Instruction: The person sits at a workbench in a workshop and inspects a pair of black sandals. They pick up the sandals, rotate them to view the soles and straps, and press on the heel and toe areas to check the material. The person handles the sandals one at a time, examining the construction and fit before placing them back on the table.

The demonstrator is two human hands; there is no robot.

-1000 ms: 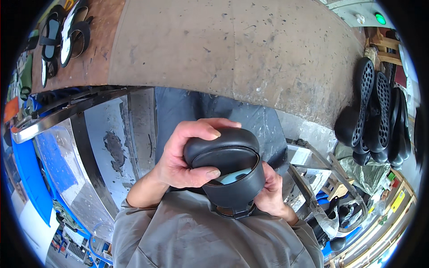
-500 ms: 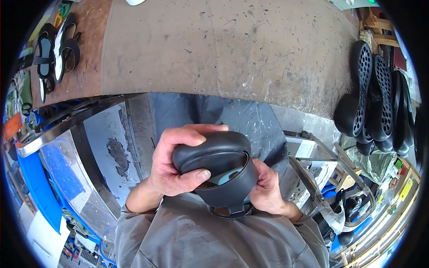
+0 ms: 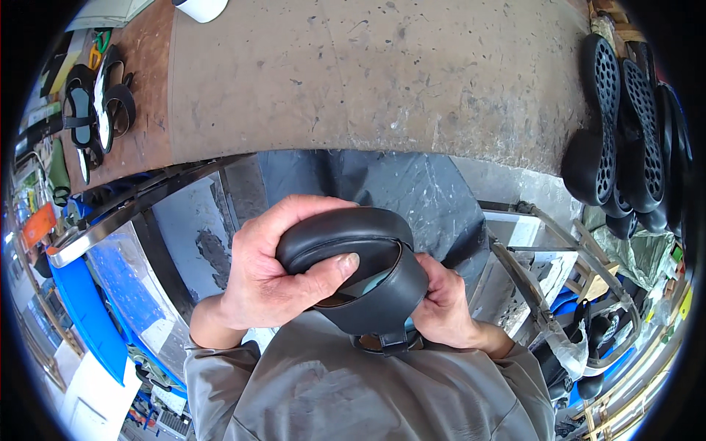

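Between my hands, close to my body, is a black sandal (image 3: pixel 368 298) with a thick rounded sole and a wide strap. My left hand (image 3: pixel 268 268) wraps round one end of the sole; its thumb lies over the rim toward the opening under the strap. On the other side my right hand (image 3: pixel 445 305) grips the sandal's edge beside the strap, its fingers curled and partly hidden behind it. A narrower strap with a loop hangs at the sandal's lower end, near my grey clothing. Something pale blue shows inside the opening.
A stained brown worktable (image 3: pixel 382 81) spans the far side. Dark sandals (image 3: pixel 110 95) lie at its left end, black soles (image 3: pixel 607 125) with holed undersides at its right. A white object (image 3: pixel 202 7) sits at the far edge. Metal frames (image 3: pixel 544 272) stand right of me.
My left thumb and hand have shifted slightly along the sole, and the sandal has tilted a little. The whole view has moved slightly; both hands keep their hold.
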